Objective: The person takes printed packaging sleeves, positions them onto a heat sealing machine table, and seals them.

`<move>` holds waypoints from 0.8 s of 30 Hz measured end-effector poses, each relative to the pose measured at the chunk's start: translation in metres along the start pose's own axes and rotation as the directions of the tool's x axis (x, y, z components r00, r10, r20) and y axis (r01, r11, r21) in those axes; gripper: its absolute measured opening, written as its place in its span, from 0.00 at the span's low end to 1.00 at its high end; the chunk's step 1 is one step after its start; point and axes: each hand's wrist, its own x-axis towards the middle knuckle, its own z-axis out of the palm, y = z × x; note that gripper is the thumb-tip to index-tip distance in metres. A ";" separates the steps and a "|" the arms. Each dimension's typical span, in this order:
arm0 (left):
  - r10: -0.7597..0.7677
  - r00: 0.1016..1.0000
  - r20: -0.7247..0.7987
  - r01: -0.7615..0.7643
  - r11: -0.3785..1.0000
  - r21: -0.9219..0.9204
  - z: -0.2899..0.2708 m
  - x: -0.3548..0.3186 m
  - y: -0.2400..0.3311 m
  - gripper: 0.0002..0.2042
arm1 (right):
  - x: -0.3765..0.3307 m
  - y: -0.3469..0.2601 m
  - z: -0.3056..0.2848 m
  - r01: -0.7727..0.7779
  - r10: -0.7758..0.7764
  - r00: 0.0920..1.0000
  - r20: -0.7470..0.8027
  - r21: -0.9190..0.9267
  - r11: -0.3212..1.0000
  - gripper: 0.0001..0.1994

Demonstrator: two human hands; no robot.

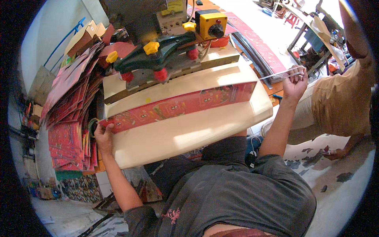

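A long red printed strip (173, 108) lies at a slant across the cream work surface (185, 138) of the machine. At its left end my left hand (103, 138) is closed on it, thumb on top. Beyond the strip's right end, my right hand (296, 83) is raised, with fingers closed around a thin, clear-looking strip (276, 75). That thin piece reaches left toward the corner of the work surface. Just behind the red strip stands the machine's long metal bar (130, 87), under a dark green clamp (158, 53) with yellow knobs.
Red printed sheets (73, 102) are piled at the left. A yellow control box (212, 24) with a black dial sits on the machine. Dark long bars (252, 57) lie at the right beside a red printed sheet (256, 39). Close on the right is a person in brown (339, 98).
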 end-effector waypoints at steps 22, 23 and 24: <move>-0.039 0.999 -0.003 0.038 0.986 -0.164 0.010 -0.001 0.000 0.17 | -0.142 0.094 0.101 -0.030 0.898 -0.003 0.439 -0.898 0.439 0.09; -0.043 0.999 0.004 0.043 0.986 -0.160 0.009 -0.001 0.002 0.17 | -0.150 0.104 0.103 -0.016 0.850 -0.193 0.490 -0.868 0.496 0.10; -0.040 0.999 0.016 0.041 0.995 -0.087 0.008 0.000 0.004 0.18 | -0.151 0.109 0.105 -0.021 0.849 -0.196 0.491 -0.867 0.497 0.10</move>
